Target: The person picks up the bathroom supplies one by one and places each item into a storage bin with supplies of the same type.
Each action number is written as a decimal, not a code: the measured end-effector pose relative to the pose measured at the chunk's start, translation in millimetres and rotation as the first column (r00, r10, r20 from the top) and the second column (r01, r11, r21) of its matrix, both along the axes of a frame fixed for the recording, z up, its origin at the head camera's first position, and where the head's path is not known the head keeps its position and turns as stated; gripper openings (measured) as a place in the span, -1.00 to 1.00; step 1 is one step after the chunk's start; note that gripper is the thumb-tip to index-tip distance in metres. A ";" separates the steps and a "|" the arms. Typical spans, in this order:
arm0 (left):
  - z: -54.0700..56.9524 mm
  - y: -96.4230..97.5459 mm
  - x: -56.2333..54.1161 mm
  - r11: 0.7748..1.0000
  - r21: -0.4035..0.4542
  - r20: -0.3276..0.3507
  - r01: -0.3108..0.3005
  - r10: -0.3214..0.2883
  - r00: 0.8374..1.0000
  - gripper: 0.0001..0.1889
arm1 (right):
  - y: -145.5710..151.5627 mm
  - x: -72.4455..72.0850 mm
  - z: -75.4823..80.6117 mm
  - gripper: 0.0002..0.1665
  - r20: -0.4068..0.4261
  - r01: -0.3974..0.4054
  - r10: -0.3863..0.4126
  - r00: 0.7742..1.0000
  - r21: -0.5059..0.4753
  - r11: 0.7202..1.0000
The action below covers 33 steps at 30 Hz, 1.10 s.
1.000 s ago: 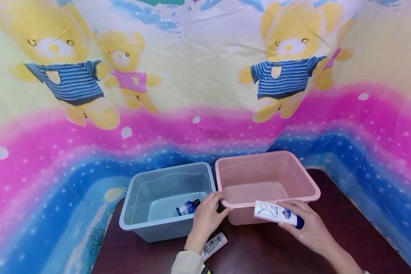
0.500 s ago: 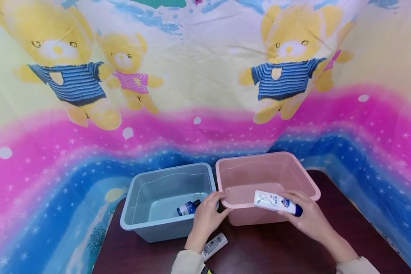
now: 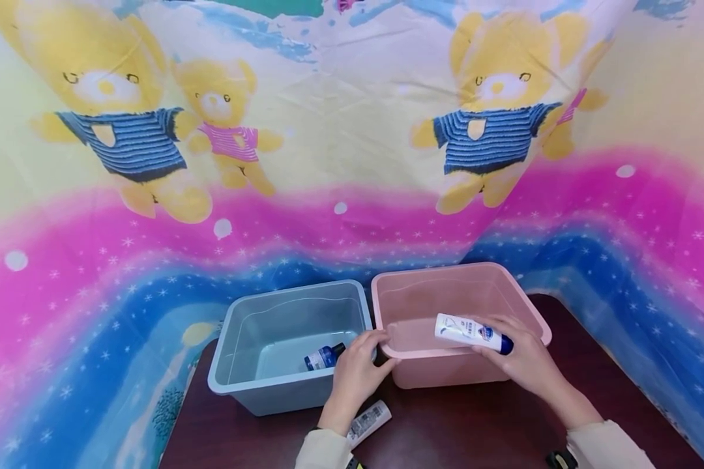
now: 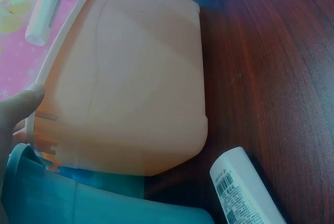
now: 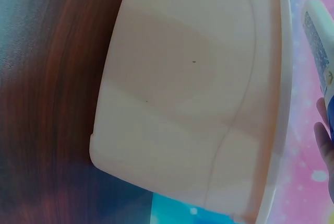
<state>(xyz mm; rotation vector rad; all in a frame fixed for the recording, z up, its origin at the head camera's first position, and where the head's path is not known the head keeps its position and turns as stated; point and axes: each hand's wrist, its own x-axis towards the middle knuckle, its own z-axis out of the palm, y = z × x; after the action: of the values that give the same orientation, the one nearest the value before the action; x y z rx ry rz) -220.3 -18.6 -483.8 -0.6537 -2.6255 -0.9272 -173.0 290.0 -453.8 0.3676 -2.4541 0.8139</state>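
My right hand (image 3: 525,358) grips a white bottle (image 3: 465,330) by its dark blue cap end, holding it tilted over the front rim of the pink bin (image 3: 452,372). The right wrist view catches only part of that bottle (image 5: 319,41) and a few fingertips (image 5: 323,135) beyond the rim. At the bin's near left corner, my left hand (image 3: 354,378) pinches the rim, its thumb (image 4: 23,106) on the outer side in the left wrist view. A second white bottle (image 3: 371,420) lies on the table beside my left wrist, printed label up.
Left of the pink bin stands a blue-grey bin (image 3: 270,396) with a small blue bottle (image 3: 321,357) lying inside. Both bins rest on a dark wooden table (image 3: 440,433). A bear-printed cloth (image 3: 340,156) hangs behind and at the sides.
My right hand has raised the white bottle and carried it forward, from in front of the pink bin's near wall to over its rim. The left hand keeps its place on the rim.
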 end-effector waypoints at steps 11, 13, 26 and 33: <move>1.2 0.3 -0.7 1.000 -0.005 0.003 -0.004 0.004 1.000 -0.50 | 0.2 -12.8 3.0 -0.29 0.015 0.003 -0.003 1.000 -0.006 1.000; 1.6 0.5 -0.7 1.000 -0.008 0.001 -0.004 0.004 1.000 -0.51 | 0.2 -14.8 3.1 -0.30 0.013 0.002 -0.002 1.000 -0.012 1.000; 1.8 0.9 0.8 1.000 -0.012 0.001 -0.011 0.011 1.000 -0.52 | -7.8 -22.9 3.0 -0.36 0.089 0.009 -0.004 0.996 -0.050 0.999; 1.7 0.8 1.4 1.000 -0.011 0.007 -0.011 0.011 1.000 -0.51 | -9.3 -29.5 -5.6 -0.38 0.062 0.008 -0.005 0.998 -0.041 0.999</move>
<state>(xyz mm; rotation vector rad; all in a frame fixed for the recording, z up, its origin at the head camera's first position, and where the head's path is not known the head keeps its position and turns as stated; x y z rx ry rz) -218.8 -17.8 -482.1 -0.6389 -2.6397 -0.9137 -202.4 280.7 -459.4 0.3236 -2.4906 0.8840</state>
